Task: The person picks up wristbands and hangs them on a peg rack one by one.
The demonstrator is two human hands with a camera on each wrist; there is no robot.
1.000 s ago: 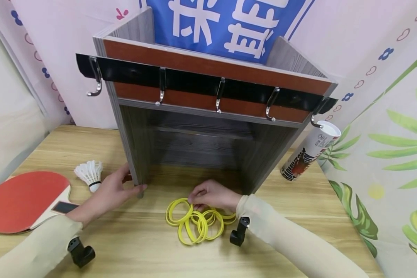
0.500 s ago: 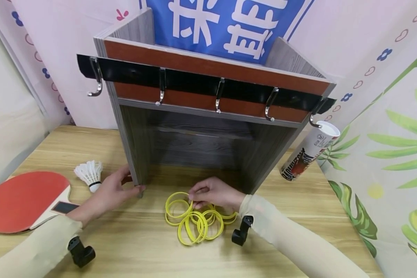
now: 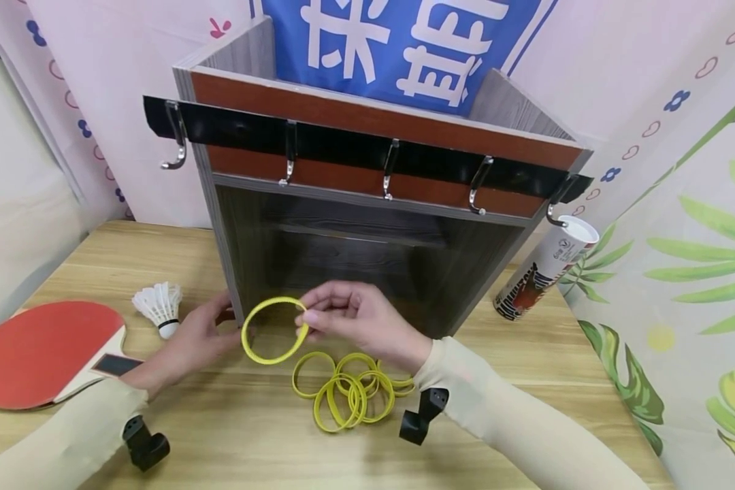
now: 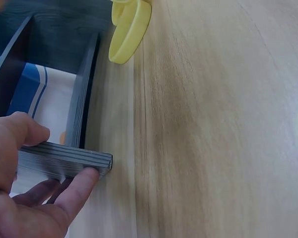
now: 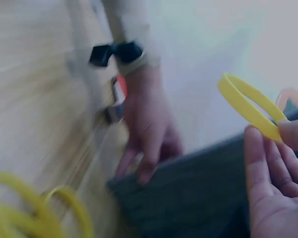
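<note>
My right hand (image 3: pixel 367 320) pinches one yellow wristband (image 3: pixel 269 361) between thumb and fingers, holding it up in front of the wooden rack's opening. Below it, several more yellow wristbands (image 3: pixel 337 431) lie overlapping on the table. My left hand (image 3: pixel 196 337) grips the bottom front corner of the left side panel (image 4: pixel 64 157), thumb on one face and fingers on the other in the left wrist view. The grey wooden rack (image 3: pixel 367 104) stands upright. Across its front runs a black rail (image 3: pixel 337 146) with several metal hooks (image 3: pixel 388 180), none carrying a band.
A red table tennis paddle (image 3: pixel 43 354) and a white shuttlecock (image 3: pixel 158 306) lie left of the rack, close to my left arm. A shuttlecock tube (image 3: pixel 542 269) leans or stands at its right. The wooden table (image 3: pixel 233 435) reaches toward me; curtains hang behind.
My right hand has lifted one yellow wristband off the pile and moved it up and left. The left hand keeps its hold on the side panel.
</note>
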